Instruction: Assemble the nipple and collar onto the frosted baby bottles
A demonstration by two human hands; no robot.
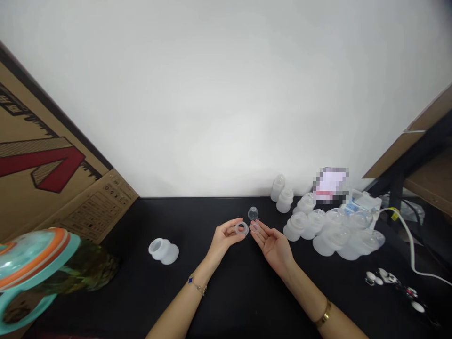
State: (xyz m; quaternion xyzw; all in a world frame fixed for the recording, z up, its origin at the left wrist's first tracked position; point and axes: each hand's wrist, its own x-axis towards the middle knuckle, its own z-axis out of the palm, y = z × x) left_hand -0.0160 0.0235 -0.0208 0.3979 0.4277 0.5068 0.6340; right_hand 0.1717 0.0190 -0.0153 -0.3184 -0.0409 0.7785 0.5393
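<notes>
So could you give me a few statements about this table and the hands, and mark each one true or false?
1. The left hand holds a translucent ring. True.
2. The right hand grips a pair of scissors. False: it lies palm up, with a small clear piece at its fingertips.
3. A cluster of translucent bottles lies to the right of the hands. True.
4. The table is white. False: it is black.
5. A small clear dome cap stands just beyond the hands. True.
</notes>
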